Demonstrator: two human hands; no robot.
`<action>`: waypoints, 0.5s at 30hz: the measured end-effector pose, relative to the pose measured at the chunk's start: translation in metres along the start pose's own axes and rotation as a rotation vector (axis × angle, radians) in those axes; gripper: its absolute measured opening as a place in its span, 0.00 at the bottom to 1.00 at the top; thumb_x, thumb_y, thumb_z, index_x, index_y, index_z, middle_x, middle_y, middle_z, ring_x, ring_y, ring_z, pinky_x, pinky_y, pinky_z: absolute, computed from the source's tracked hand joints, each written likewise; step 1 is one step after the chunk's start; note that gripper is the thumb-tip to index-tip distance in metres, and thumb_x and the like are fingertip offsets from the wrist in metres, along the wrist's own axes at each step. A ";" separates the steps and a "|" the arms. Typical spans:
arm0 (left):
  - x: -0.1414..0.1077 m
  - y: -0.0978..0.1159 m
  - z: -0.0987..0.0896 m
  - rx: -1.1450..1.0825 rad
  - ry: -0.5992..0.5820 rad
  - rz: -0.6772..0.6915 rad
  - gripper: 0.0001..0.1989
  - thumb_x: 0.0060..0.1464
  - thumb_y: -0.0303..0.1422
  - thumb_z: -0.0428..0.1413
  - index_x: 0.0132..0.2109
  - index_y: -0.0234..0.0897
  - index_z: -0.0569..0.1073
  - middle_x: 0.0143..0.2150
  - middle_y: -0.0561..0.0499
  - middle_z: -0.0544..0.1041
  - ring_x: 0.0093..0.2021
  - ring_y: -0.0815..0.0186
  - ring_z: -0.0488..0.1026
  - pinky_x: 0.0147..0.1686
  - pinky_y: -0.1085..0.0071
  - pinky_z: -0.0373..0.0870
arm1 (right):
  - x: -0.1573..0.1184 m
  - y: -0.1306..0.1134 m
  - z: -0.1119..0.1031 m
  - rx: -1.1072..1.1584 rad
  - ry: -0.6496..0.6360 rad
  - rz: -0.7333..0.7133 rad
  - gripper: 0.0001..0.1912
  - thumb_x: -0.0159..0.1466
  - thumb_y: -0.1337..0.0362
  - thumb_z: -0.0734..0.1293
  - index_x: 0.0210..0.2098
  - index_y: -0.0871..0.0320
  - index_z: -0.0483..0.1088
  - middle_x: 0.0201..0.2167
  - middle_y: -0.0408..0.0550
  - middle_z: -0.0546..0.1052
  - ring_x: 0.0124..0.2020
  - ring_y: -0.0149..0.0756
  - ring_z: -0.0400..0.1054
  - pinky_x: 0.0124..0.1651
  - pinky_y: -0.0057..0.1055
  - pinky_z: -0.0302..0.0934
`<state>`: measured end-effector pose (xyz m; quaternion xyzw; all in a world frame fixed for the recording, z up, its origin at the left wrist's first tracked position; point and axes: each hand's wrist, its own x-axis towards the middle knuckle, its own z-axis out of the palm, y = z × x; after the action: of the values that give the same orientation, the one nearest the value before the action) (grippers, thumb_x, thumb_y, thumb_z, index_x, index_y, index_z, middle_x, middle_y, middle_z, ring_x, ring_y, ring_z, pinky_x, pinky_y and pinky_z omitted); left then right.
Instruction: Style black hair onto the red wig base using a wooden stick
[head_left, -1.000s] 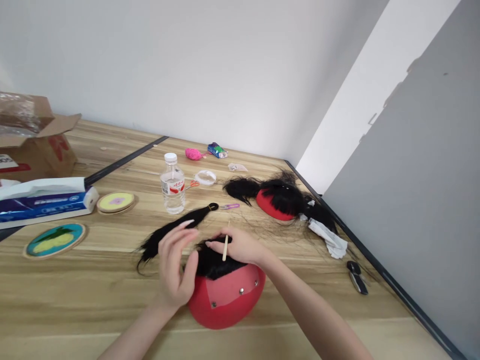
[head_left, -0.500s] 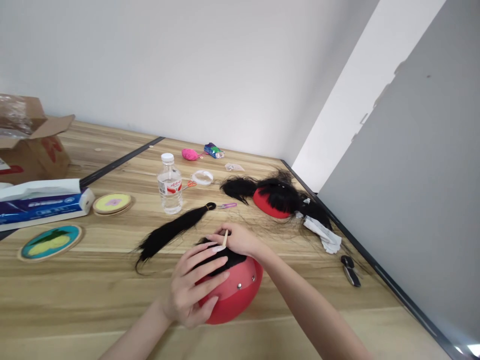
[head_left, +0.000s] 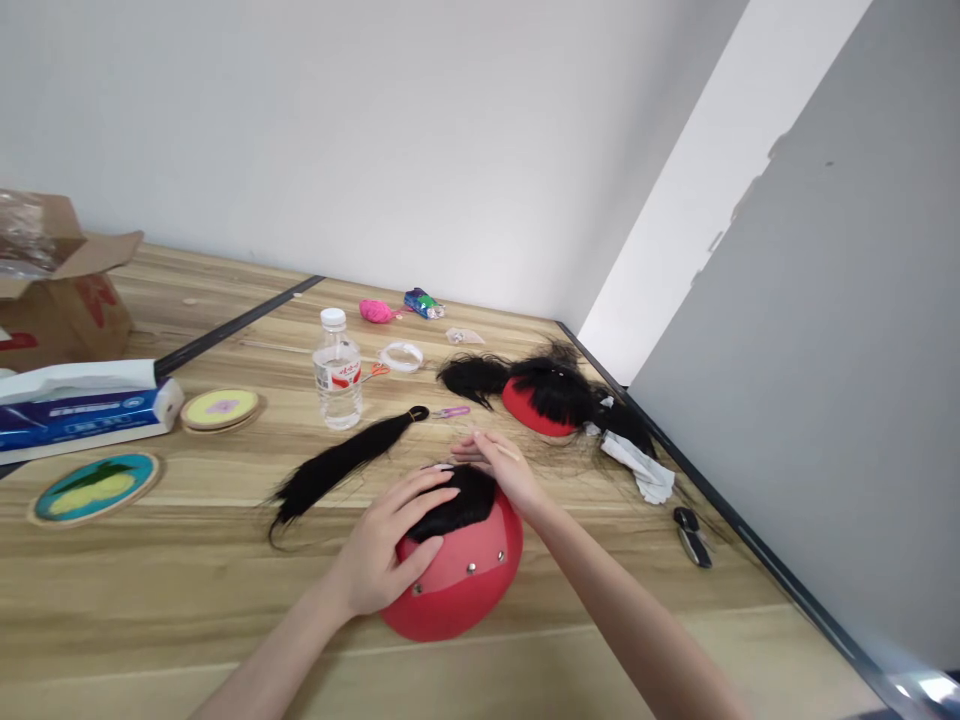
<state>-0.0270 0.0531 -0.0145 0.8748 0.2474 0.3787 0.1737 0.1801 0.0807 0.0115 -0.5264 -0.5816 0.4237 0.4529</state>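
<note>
Red form (head_left: 459,610) matt, cloth-like; pins (head_left: 471,568) shiny metal; table (head_left: 187,600) wood-grained; bottle (head_left: 339,385) clear plastic.

No readable text, even on the bottle (head_left: 339,385)

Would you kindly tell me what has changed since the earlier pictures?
The left hand, its fingers raised at first, now lies on the hair and red form. The right hand has shifted right and away, still holding the stick, which has turned. The bottle and hair bundle stayed put.
</note>
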 end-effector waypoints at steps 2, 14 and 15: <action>0.000 -0.002 0.000 -0.081 -0.021 -0.107 0.21 0.60 0.35 0.50 0.59 0.43 0.67 0.64 0.46 0.66 0.64 0.55 0.62 0.63 0.53 0.60 | -0.012 -0.005 -0.010 0.001 0.019 -0.019 0.28 0.64 0.41 0.57 0.43 0.59 0.70 0.45 0.58 0.78 0.49 0.45 0.73 0.54 0.43 0.63; 0.003 -0.021 0.015 -0.498 0.153 -0.500 0.18 0.61 0.41 0.48 0.51 0.41 0.75 0.57 0.47 0.74 0.60 0.58 0.67 0.65 0.56 0.56 | -0.048 -0.038 0.001 -0.635 -0.355 -0.282 0.50 0.47 0.48 0.76 0.64 0.51 0.55 0.59 0.56 0.67 0.59 0.52 0.61 0.63 0.51 0.49; 0.002 -0.024 0.016 -0.501 0.161 -0.518 0.18 0.61 0.41 0.48 0.51 0.40 0.75 0.56 0.47 0.74 0.59 0.58 0.67 0.64 0.56 0.57 | -0.044 -0.038 0.005 -0.635 -0.342 -0.265 0.47 0.48 0.48 0.76 0.63 0.51 0.58 0.56 0.55 0.70 0.56 0.50 0.64 0.60 0.48 0.54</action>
<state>-0.0206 0.0720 -0.0352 0.6808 0.3734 0.4386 0.4525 0.1683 0.0332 0.0441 -0.4825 -0.8139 0.2421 0.2147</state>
